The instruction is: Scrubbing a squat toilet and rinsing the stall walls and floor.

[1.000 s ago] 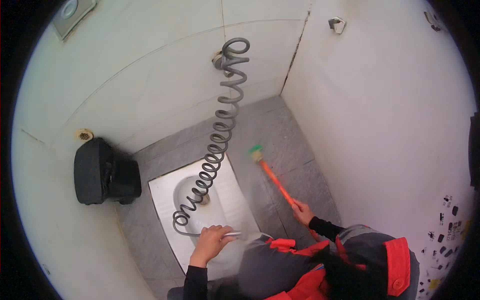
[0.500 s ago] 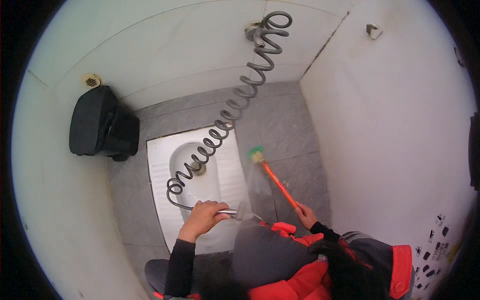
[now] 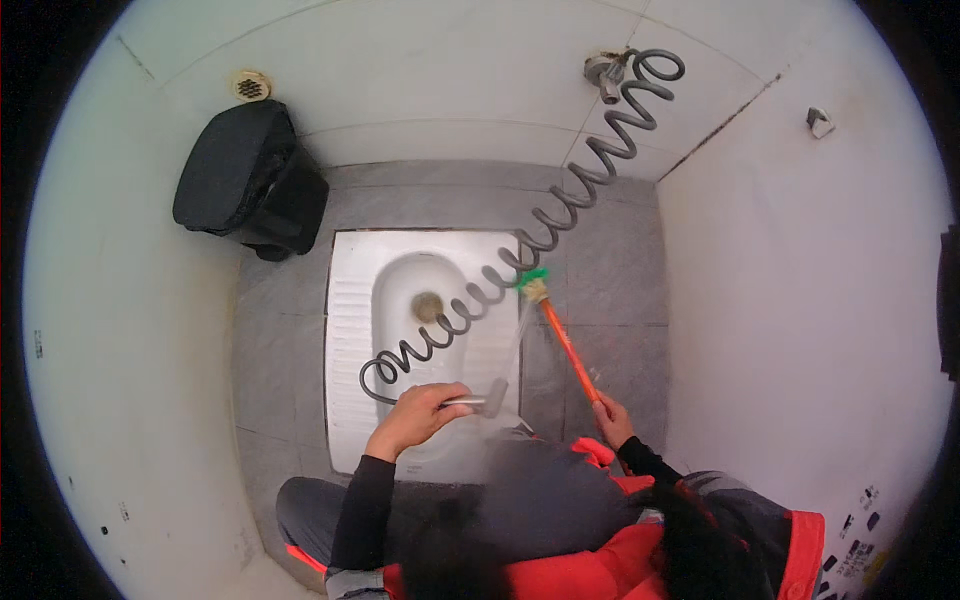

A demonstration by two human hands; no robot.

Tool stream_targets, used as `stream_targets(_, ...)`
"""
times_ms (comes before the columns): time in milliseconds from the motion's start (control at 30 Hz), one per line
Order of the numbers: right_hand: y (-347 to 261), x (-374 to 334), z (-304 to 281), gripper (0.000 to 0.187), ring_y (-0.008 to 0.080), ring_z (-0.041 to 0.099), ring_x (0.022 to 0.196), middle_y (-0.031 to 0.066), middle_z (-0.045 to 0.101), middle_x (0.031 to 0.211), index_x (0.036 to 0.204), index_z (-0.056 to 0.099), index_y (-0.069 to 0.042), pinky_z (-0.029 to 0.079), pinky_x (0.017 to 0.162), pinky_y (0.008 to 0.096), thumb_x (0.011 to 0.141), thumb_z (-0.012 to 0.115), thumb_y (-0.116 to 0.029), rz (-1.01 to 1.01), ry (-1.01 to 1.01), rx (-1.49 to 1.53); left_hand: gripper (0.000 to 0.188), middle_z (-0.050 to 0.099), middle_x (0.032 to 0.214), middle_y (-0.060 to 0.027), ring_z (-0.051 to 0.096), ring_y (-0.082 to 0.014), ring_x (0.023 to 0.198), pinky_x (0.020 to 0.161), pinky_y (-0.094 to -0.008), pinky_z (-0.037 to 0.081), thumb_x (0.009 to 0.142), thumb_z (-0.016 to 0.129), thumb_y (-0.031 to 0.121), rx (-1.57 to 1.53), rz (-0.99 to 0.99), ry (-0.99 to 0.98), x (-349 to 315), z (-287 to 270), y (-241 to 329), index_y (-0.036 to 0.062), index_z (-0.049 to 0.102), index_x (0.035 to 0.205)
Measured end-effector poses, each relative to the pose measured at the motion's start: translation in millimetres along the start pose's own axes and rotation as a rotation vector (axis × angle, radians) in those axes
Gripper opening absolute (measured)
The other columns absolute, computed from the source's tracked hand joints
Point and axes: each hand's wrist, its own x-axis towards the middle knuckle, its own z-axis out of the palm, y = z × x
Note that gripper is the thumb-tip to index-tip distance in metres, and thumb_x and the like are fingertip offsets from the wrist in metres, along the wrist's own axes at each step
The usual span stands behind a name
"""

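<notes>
My left hand (image 3: 421,416) is closed around a metal handheld sprayer (image 3: 487,400), held over the near part of a white squat toilet (image 3: 347,345). A thin jet of water runs from its head up toward the brush. A dark coiled hose (image 3: 540,232) stretches from the sprayer to a wall valve (image 3: 606,74). In my right hand (image 3: 613,417) is the orange handle of a scrubbing brush (image 3: 569,350). Its green and pale bristle head is at the toilet's right edge, close to the hose coils. Whether the bristles touch the floor, I cannot tell.
A black lidded bin (image 3: 240,175) stands at the far left by a round wall vent (image 3: 251,85). Pale walls close in on both sides, with a small metal hook (image 3: 820,122) on the right one. Grey tiles (image 3: 620,285) surround the toilet.
The view has shifted, so the bin, valve and toilet sit further right. The brush head has moved nearer the toilet's edge, and the water jet now reaches toward it. Both hands keep their grips.
</notes>
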Motion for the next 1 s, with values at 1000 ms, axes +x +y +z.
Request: stream_targets(1000, -71.2, 128.4, 60.3, 0.029, 0.0059, 0.035, 0.042, -0.0037, 0.038, 0.055, 0.094, 0.051, -0.013, 0.027, 0.035, 0.0206, 0.083, 0.043, -0.039, 0.042, 0.072, 0.161, 0.025, 0.054, 0.070, -0.0098, 0.051, -0.0216, 0.063, 0.058, -0.0294, 0.040, 0.080, 0.050, 0.024, -0.172, -0.002, 0.225, -28.0, -29.6, -20.1, 0.0035, 0.054, 0.094)
